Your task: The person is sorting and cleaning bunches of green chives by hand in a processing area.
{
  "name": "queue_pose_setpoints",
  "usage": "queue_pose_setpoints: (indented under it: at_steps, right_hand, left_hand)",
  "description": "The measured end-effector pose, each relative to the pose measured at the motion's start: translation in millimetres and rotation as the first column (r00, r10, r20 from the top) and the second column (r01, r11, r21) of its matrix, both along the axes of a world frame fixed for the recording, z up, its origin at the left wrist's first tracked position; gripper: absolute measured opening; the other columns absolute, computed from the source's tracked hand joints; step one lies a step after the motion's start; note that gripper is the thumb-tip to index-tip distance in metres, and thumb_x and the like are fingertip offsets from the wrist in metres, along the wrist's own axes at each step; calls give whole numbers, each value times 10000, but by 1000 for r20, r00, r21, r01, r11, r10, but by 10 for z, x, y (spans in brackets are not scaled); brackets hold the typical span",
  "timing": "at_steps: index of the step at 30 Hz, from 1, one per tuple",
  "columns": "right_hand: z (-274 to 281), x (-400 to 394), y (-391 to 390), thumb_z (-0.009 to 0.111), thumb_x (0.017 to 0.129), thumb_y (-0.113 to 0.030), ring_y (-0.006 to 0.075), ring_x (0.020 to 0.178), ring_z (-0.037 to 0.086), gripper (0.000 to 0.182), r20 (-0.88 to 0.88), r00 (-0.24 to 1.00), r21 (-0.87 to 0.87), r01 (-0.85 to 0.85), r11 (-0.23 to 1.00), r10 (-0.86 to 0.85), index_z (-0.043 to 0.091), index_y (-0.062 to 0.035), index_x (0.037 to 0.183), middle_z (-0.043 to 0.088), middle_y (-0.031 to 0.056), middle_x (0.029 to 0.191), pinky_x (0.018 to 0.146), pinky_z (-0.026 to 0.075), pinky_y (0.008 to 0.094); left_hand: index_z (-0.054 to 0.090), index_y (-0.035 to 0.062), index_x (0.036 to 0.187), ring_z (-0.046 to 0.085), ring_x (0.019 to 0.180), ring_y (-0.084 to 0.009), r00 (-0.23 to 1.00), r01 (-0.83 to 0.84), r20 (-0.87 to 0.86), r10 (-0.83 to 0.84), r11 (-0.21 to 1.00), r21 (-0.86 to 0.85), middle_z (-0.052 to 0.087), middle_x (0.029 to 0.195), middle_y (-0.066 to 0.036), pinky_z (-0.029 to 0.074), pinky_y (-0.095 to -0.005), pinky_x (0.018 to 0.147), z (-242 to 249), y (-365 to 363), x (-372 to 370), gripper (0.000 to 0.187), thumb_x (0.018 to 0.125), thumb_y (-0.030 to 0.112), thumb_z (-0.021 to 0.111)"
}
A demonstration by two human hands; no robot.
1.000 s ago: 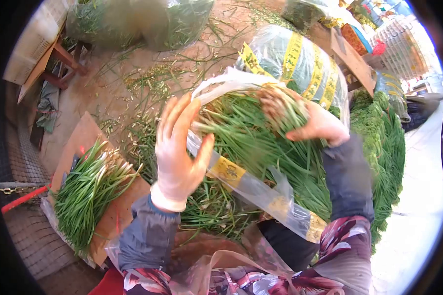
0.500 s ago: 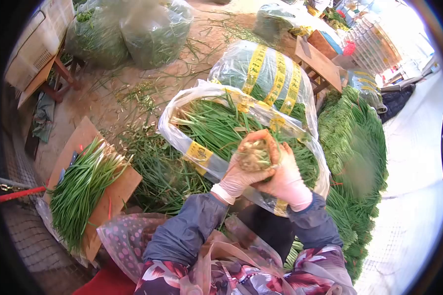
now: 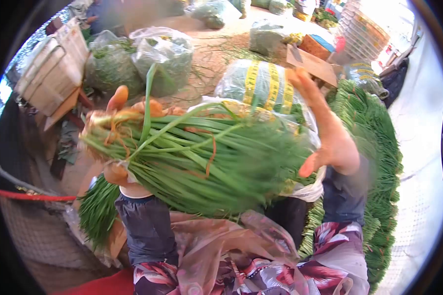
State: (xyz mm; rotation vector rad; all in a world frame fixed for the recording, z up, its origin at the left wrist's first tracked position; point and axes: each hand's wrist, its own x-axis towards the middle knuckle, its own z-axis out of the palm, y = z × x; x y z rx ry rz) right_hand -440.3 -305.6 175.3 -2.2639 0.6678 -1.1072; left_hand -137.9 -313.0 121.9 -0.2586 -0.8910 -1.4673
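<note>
A thick bunch of garlic chives (image 3: 202, 157) lies sideways in front of me, pale root ends to the left, leaf tips blurred to the right. My left hand (image 3: 117, 174) is wrapped round the root end, partly hidden by it. Thin brownish withered strands hang over the leaves. Beyond the leaf tips, my right hand (image 3: 332, 140) is raised with thumb and fingers spread, holding nothing. Behind the bunch, the open plastic bag (image 3: 312, 189) is mostly covered. More chives (image 3: 101, 209) lie low on the left, by my left forearm.
A long stack of green chives (image 3: 374, 187) runs down the right side, beside a white sheet (image 3: 423, 172). A bulging bag with yellow tape (image 3: 236, 81) lies ahead. Filled bags (image 3: 165, 64) and a pale crate (image 3: 54, 73) stand back left. A person's arm shows far back left.
Both hands were together around the root ends above the bag. Now the bunch is turned sideways and raised, held by my left hand at the left; my right hand has moved away and opened.
</note>
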Motion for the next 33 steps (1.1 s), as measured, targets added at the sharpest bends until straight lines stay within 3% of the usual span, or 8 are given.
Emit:
queue_pose_setpoints:
  at_steps: [3, 6, 9, 19, 22, 25, 28, 33]
  right_hand:
    - [-349, 759, 147, 888, 610, -244, 267, 1307, 418, 1000, -32, 960, 622, -200, 757, 279, 370, -14, 1434, 463, 163, 1406, 1105, 304, 376]
    - [-1394, 1304, 725, 780, 783, -183, 205, 1002, 620, 621, 579, 810, 811, -560, 167, -94, 495, -26, 1312, 628, 101, 1162, 904, 498, 356]
    - [-1546, 1320, 845, 755, 823, -171, 159, 902, 650, 543, 570, 765, 813, -579, 67, -301, 511, -39, 1290, 650, 78, 1113, 802, 537, 317]
    - [-2034, 996, 1457, 665, 911, -309, 171, 1112, 581, 606, 453, 876, 878, -405, 255, -166, 438, -16, 1390, 585, 99, 1267, 947, 478, 319]
    - [-1605, 1157, 1406, 698, 884, -239, 161, 1104, 576, 618, 461, 818, 872, -489, 8, -344, 432, -18, 1395, 592, 94, 1263, 959, 462, 312]
    - [-1565, 1366, 1137, 735, 848, -179, 159, 1067, 590, 577, 435, 875, 872, -352, 340, -210, 475, -20, 1338, 618, 76, 1213, 941, 473, 313]
    - [-1517, 1640, 928, 758, 812, -93, 141, 981, 610, 458, 527, 753, 775, -235, 587, -394, 539, -35, 1210, 646, 50, 1110, 884, 498, 296]
    - [-1578, 2085, 869, 737, 849, -106, 143, 925, 617, 425, 726, 485, 687, -541, 485, -488, 532, -85, 1222, 643, 28, 1072, 780, 532, 306]
  left_hand:
    - [463, 53, 1353, 605, 1075, -282, 774, -488, 550, 314, 849, 202, 593, 1198, -138, 530, -419, 898, -423, 43, 400, 646, 795, 308, 668]
    - [461, 97, 1355, 642, 950, -220, 916, -301, 397, 55, 748, 591, 605, 1177, -100, 562, -363, 815, -618, 392, 317, 568, 841, 164, 693]
    - [384, 175, 1439, 589, 1096, -230, 964, -23, 208, -168, 724, 690, 548, 1288, -70, 519, -386, 925, -972, 704, 358, 718, 822, 231, 748]
    - [572, 36, 1216, 657, 949, -251, 921, -216, 358, -153, 562, 798, 653, 1120, -109, 536, -399, 877, -1288, 1317, 184, 430, 829, 194, 671]
    - [598, 37, 1176, 672, 888, -255, 945, -221, 311, -98, 507, 833, 673, 1057, -105, 561, -386, 809, -1146, 1209, 44, 407, 886, 322, 612]
    - [573, 59, 1212, 667, 920, -229, 936, -238, 351, -42, 659, 714, 662, 1096, -91, 562, -375, 790, -884, 1154, -23, 521, 870, 444, 650]
    - [403, 68, 1397, 518, 1186, -214, 673, -465, 721, 167, 853, 237, 542, 1277, -62, 426, -346, 1003, -1172, 1342, -45, 767, 772, 295, 785]
    - [441, 74, 1368, 560, 1114, -206, 726, -475, 685, 67, 770, 427, 578, 1211, -38, 458, -337, 961, -1460, 1596, 47, 792, 664, -10, 793]
